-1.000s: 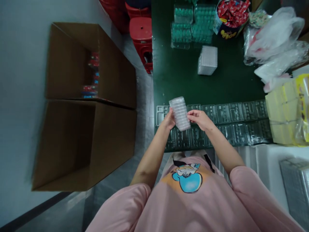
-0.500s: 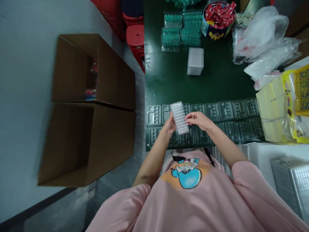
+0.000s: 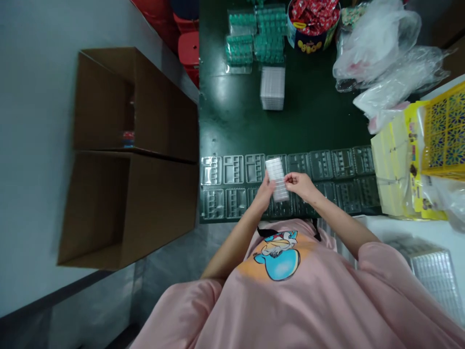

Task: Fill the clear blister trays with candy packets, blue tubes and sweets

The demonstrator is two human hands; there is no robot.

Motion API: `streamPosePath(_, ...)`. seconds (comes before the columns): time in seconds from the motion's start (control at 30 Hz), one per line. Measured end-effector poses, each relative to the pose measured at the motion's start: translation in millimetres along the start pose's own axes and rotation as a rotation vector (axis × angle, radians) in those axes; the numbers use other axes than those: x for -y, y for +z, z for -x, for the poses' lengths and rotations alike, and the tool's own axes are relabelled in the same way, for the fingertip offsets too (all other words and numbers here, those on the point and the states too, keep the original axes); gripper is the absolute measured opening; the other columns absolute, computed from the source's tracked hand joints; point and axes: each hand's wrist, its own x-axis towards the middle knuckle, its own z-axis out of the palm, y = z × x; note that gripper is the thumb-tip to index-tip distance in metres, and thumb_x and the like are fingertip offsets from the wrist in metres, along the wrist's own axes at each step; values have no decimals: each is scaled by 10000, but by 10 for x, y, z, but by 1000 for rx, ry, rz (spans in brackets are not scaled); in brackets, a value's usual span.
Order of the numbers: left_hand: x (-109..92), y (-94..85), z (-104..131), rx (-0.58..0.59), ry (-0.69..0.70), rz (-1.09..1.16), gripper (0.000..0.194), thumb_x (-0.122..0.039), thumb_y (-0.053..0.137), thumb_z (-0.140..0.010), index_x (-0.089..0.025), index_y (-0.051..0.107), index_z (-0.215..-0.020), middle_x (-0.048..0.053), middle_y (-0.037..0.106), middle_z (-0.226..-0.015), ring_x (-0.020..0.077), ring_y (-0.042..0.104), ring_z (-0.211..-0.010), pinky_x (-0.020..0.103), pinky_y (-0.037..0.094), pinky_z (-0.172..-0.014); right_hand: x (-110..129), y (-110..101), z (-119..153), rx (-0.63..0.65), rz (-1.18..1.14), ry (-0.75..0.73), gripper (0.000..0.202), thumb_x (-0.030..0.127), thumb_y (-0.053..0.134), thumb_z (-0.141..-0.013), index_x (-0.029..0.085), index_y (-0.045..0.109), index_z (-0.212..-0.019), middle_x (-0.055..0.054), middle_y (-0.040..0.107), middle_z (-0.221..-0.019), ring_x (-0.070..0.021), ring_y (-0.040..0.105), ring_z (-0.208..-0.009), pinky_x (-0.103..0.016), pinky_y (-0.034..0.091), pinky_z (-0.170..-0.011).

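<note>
Left hand (image 3: pixel 266 192) holding stack (image 3: pixel 276 173), right (image 3: pixel 300 185) – perhaps touching

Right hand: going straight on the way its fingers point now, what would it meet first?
Most likely the tray stack in the left hand. The right hand has its fingertips at the stack's edge, perhaps touching already; depth is hard to judge.
</note>
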Motion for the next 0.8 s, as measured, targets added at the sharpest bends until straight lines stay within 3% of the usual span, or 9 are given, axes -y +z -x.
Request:
streamPosePath(0.13,2,129,164,-12,11,-133,792,-393,848,-577,-183,520,-1267,82,681,-1067,207,643,-931,322,486,-866,-118,33,147,-30,38,-1,190,256,602,-569,175,654,-733,9,644,-669,-128,579,-640,-263,461,-662)
streamPosePath(0.33,-100,201,177,-80,16,-241,658,-370,849,-563,-168,582,-1130,81,692,-1012,199,646,-889,311,501,-828,-152,83,239,-52,-58,-10,201,241,560,-552,180,647,-723,8,658,-701,-131,597,-676,-274,478,-719)
streamPosePath(0.57,-160,296,211,-16,21,-235,689,-332,850,-540,-175,584,-1156,80,692,-1006,205,649,-867,321,525,-787,-45,-14,356,-75,-145,28,207,242,635,-532,175,645,-728,-2,661,-710,-132,590,-688,-277,474,-721)
streamPosePath(0.7,-171,305,167,-48,16,-213,647,-310,833,-534,-185,586,-1118,65,691,-977,202,650,-853,328,532,-779,46,-149,410,-113,-190,24,235,259,697,-520,165,644,-729,14,633,-663,-105,548,-638,-247,444,-654)
streamPosePath(0.8,-218,231,70,-164,0,-165,561,-304,794,-550,-192,578,-1055,49,680,-942,191,645,-814,333,533,-759,142,-441,328,-158,-260,10,246,259,705,-516,170,631,-732,34,608,-635,-83,514,-598,-221,412,-601)
